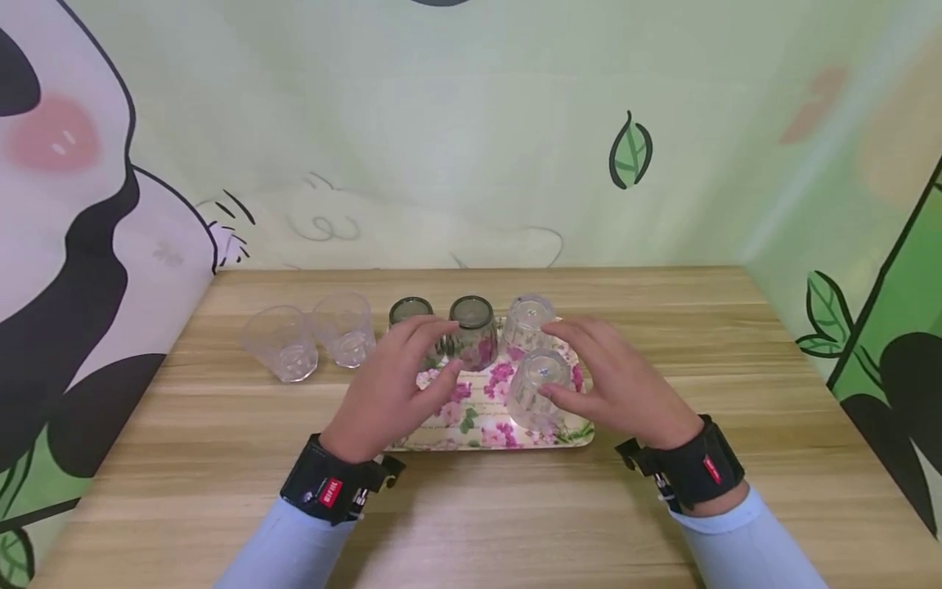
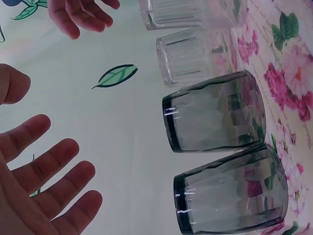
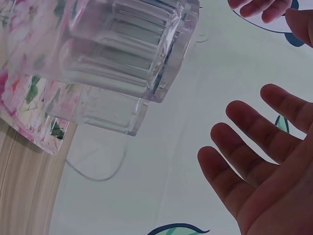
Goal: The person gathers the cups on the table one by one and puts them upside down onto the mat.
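Just beyond the left hand (image 1: 397, 384), two smoky-grey faceted tumblers stand mouth down on a floral-print tray (image 1: 471, 429): the left smoky tumbler (image 2: 232, 193) mostly behind its fingers in the head view, the right smoky tumbler (image 1: 474, 331) ahead of its fingertips. Their wide rims look touching, or nearly so. This hand is spread, fingers parted and thumb well away from them, and holds nothing.

To the left of the right hand (image 1: 618, 380), two clear tumblers are also inverted on the tray, the far clear tumbler (image 1: 527, 323) ahead of the near clear tumbler (image 1: 528, 391). That hand is likewise empty, fingers fanned and gently curved; its wrist view shows them apart from the glass.

Well out to the left hand's left, two upright clear tumblers (image 1: 285, 345) (image 1: 346, 331) stand on the wooden table (image 1: 478, 507).

For steady handling, I'd take each inverted glass around its sides, thumb opposite the fingers, rather than by the smooth raised base. Lifting straight up before moving sideways should keep neighbouring rims from knocking, especially on the smoky pair.
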`<state>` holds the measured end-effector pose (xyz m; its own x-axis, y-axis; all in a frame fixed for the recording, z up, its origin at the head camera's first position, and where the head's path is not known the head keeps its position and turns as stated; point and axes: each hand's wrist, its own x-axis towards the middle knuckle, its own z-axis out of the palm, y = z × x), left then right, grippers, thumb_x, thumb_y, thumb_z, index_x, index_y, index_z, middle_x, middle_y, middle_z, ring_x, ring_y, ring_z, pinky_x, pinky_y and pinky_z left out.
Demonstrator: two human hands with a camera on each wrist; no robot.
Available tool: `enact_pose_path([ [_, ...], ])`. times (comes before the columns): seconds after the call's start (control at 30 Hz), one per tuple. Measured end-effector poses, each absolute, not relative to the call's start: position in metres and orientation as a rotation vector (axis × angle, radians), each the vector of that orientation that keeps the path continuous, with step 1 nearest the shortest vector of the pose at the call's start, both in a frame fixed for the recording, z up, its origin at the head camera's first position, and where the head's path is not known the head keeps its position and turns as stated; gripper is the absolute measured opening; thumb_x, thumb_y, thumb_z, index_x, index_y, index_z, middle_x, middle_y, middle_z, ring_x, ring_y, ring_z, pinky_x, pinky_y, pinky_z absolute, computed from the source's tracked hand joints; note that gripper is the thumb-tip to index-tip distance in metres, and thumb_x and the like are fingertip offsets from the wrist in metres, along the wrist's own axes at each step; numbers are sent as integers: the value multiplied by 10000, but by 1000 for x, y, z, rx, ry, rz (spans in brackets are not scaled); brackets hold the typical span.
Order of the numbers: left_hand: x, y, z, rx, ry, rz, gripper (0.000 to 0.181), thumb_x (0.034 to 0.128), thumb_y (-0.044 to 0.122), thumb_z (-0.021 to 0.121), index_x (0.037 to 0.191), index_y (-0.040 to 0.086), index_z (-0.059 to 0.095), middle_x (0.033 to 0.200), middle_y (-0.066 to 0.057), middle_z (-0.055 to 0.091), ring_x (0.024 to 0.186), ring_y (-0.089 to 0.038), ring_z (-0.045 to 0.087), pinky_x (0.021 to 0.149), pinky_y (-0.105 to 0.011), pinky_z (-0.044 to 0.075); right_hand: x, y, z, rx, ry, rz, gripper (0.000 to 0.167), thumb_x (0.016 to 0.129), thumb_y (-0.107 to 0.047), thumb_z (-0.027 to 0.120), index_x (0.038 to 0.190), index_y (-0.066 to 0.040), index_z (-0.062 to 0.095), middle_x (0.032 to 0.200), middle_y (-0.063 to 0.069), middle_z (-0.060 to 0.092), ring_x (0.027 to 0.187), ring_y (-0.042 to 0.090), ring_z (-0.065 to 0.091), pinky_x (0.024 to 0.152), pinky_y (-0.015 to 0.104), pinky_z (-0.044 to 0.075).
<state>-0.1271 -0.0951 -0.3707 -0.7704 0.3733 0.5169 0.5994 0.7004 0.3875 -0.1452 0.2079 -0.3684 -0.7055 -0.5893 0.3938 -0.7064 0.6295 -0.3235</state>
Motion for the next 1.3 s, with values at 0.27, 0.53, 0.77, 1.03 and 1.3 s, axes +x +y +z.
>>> enact_pose_path([
  [0.27,-132,-106,-372,-734,-2507,-775,456,969,326,611,1351,79,587,1342,-93,591,1276,-255,535,1080,-437,444,-147,207,-371,1033,-2595,693,731,871,-381,764,1477,-121,449,1396,90,550,1296,264,509,1068,480,463],
  [0.53,-137,-119,-373,-666,-2539,-780,462,966,322,627,1361,90,579,1354,-107,588,1273,-279,534,1067,-469,448,-147,208,-372,1018,-2618,700,723,877,-396,758,1476,-133,450,1406,82,543,1307,262,503,1075,489,457],
  [0.77,-147,-134,-375,-622,-2539,-748,439,956,288,646,1340,83,588,1313,-121,609,1251,-290,548,1056,-475,454,-147,208,-374,1022,-2618,694,715,878,-392,756,1474,-132,457,1412,81,537,1314,258,496,1079,483,455],
  [1.03,-156,-147,-378,-533,-2600,-674,474,954,318,637,1348,60,576,1324,-157,599,1254,-329,544,1042,-507,466,-148,207,-374,1023,-2625,684,715,874,-380,759,1467,-110,465,1420,97,531,1321,273,490,1084,490,449],
  [1.3,-166,-158,-379,-449,-2633,-618,494,938,309,622,1335,18,582,1324,-217,589,1256,-398,519,1063,-555,420,-148,206,-375,1015,-2659,698,720,883,-397,746,1475,-112,452,1416,108,532,1315,286,498,1080,503,453],
])
